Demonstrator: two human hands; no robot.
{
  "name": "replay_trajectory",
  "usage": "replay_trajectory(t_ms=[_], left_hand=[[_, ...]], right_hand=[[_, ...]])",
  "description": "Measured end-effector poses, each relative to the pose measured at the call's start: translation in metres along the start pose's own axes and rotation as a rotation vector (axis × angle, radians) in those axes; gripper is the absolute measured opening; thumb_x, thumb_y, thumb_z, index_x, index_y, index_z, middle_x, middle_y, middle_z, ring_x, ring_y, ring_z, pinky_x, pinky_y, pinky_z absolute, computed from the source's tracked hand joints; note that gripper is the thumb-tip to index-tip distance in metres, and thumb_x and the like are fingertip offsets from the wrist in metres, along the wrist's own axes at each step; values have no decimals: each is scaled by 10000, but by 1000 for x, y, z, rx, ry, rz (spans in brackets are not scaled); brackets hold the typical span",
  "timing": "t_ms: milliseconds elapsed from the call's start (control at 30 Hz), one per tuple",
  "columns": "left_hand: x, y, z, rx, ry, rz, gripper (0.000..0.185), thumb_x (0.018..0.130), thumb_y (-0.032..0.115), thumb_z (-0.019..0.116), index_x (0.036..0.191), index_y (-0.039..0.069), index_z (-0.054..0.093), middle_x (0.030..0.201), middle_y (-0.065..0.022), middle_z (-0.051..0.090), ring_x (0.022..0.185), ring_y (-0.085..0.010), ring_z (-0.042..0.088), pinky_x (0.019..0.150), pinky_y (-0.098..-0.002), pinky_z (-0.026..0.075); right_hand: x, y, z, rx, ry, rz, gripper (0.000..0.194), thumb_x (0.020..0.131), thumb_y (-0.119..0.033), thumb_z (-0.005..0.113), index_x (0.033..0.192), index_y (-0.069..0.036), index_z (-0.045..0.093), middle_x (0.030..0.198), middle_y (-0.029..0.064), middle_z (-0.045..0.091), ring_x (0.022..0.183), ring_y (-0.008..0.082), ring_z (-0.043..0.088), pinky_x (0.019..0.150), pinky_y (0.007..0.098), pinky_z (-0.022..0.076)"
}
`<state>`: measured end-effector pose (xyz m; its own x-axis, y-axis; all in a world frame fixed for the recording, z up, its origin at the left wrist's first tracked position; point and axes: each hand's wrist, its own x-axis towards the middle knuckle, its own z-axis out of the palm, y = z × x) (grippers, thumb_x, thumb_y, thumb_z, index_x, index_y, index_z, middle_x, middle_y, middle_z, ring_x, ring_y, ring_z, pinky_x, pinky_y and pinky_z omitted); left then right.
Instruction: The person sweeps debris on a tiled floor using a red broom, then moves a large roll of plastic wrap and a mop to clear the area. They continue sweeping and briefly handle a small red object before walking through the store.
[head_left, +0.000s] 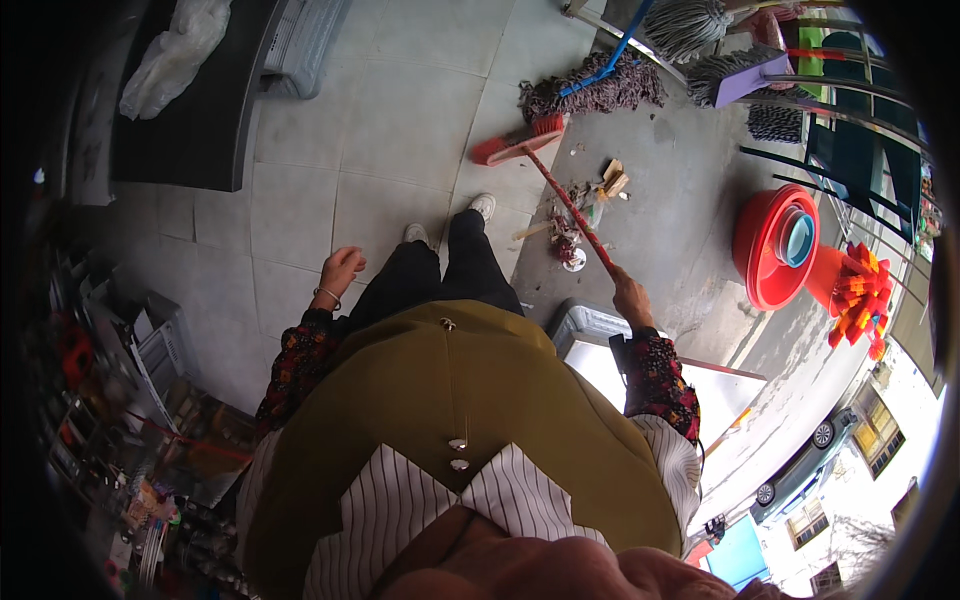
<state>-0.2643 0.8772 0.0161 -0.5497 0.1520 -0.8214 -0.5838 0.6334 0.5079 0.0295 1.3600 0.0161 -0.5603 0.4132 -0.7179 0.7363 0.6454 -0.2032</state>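
Observation:
My right hand is closed around the upper end of the red handle of a broom. The red broom head is on the tiled floor ahead of my feet, beside the dark strings of a mop with a blue handle. Below the broom head, a pile of litter with scraps and cardboard lies along the edge between tiles and grey concrete. My left hand hangs at my side with fingers curled, wearing a bracelet; nothing shows in it.
More mops stand on a metal rack at the upper right. Red basins and a bright orange duster are at the right. A dark table bears a plastic bag. Grey plastic crates and crowded shelves flank me.

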Motion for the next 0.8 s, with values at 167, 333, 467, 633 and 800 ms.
replay_trajectory(t_ms=[167, 333, 467, 633, 800], left_hand=[[11, 25, -1, 10, 25, 44, 273, 859, 266, 502, 1026, 53, 538, 862, -46, 623, 794, -136, 603, 621, -241, 430], [60, 94, 13, 46, 3, 229, 253, 864, 277, 494, 911, 40, 572, 806, -39, 624, 747, -125, 595, 621, -237, 431], [131, 204, 51, 22, -127, 450, 289, 873, 293, 477, 770, 37, 563, 710, -33, 607, 658, -116, 570, 618, -245, 434], [215, 394, 157, 202, -237, 843, 266, 879, 243, 479, 781, 1, 529, 713, -46, 584, 685, -104, 556, 671, -235, 464], [259, 568, 290, 156, -375, 1173, 316, 815, 198, 547, 1039, -22, 514, 933, -139, 603, 832, -190, 603, 730, -278, 470]], right_hand=[[7, 33, -9, -19, 2, 12, 349, 823, -105, 405, 1164, -147, 467, 904, 203, 589, 835, 383, 562, 705, 482, 438], [-37, 46, -37, -15, 107, 154, 312, 822, -111, 408, 1119, -152, 495, 818, 201, 603, 772, 384, 577, 656, 487, 446], [-69, 36, -49, 52, 127, 321, 274, 869, -173, 375, 1110, -106, 488, 789, 232, 587, 747, 407, 565, 613, 497, 433], [-77, 0, -43, 335, 279, 453, 293, 890, -269, 399, 1054, -63, 528, 800, 255, 576, 764, 425, 552, 612, 489, 425], [-80, -61, -46, 570, 373, 556, 335, 895, -320, 385, 1084, -81, 524, 893, 244, 577, 835, 409, 550, 661, 465, 439]])
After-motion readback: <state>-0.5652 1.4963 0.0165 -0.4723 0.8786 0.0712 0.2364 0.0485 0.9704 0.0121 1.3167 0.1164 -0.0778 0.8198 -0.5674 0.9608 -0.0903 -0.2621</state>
